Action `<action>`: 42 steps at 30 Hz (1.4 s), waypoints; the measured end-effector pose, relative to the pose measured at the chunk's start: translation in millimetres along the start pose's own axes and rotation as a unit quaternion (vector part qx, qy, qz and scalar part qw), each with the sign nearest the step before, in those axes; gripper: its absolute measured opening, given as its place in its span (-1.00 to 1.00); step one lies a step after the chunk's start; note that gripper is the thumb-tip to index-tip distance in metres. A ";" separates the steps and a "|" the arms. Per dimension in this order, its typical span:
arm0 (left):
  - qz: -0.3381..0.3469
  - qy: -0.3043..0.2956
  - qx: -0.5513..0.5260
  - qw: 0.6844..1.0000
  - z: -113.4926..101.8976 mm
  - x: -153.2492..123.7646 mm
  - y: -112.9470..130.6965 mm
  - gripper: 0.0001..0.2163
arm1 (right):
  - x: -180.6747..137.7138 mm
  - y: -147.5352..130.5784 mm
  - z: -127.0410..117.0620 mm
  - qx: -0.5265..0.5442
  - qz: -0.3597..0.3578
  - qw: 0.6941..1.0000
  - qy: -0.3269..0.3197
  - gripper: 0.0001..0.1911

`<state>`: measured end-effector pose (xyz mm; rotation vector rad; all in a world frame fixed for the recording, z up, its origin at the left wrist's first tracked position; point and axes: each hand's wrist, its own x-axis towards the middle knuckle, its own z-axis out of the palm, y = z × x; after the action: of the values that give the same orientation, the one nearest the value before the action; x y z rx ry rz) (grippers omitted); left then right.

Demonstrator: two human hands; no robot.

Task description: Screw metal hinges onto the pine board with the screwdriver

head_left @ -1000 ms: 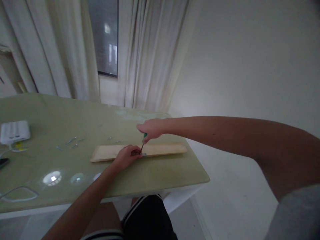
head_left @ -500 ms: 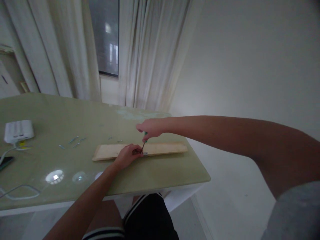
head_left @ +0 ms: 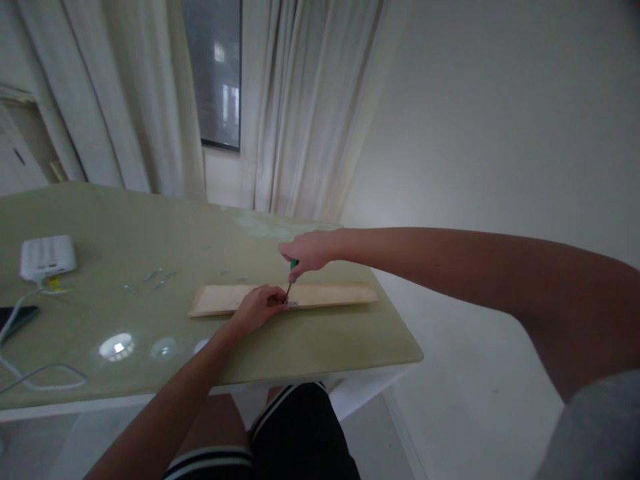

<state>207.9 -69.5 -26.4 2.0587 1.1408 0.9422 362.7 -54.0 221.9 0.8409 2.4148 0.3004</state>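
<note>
A pale wooden board [head_left: 330, 293] lies flat on the table, with a small metal bracket [head_left: 293, 305] at its near edge. My left hand [head_left: 257, 308] rests on the board, its fingers pinched together at the bracket's left end, close to the screwdriver tip. What exactly lies between those fingertips is partly hidden. My right hand [head_left: 307, 253] is closed from above around the green handle of a screwdriver [head_left: 289, 291]. Its thin shaft slants down to the bracket beside my left fingertips.
Several loose screws [head_left: 154, 275] lie on the green tabletop [head_left: 320, 347] left of the board. Farther left are a white box-shaped device [head_left: 47, 257], a white cable [head_left: 60, 386] and a dark phone-like object [head_left: 17, 321]. A wall [head_left: 475, 167] stands at the right.
The view has shifted slightly, so everything sits a little further right. Both hands stay at the bracket, and the right hand still grips the screwdriver.
</note>
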 end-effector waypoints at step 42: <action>-0.002 -0.001 -0.004 1.000 2.5 0.8 -6.8 -0.81 | 2.2 -5.3 -0.1 -0.014 0.017 0.999 0.033 -0.42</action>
<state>207.1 -66.1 -32.8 2.0502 1.1374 0.9419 358.6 -56.8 219.0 0.8730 2.4533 0.3807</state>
